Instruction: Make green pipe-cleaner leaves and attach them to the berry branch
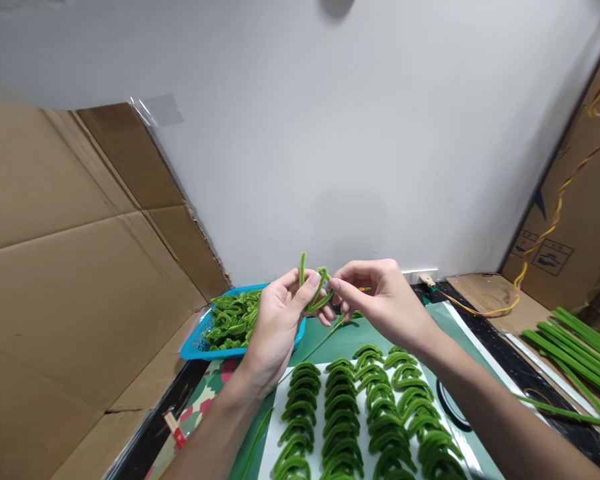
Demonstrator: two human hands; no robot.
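Note:
My left hand [283,310] pinches a green fuzzy stem [303,267] between thumb and fingers; one end stands upright above the hand. The rest of the fuzzy piece bends into a loop to the right. My right hand [375,290] is closed at that loop, thumb and forefinger pressed on its right side. Below both hands lies a white sheet [270,453] bearing rows of curved green fuzzy pieces [343,413]. Left of my left hand, a blue basket [193,347] holds a heap of green fuzzy pieces [233,320].
Long green fuzzy stems [575,353] lie at the right on cardboard. A yellow-red twisted wire [555,220] hangs down to a plug [427,280] by the wall. Cardboard [55,280] stands at the left. A black ring [450,407] lies beside the sheet.

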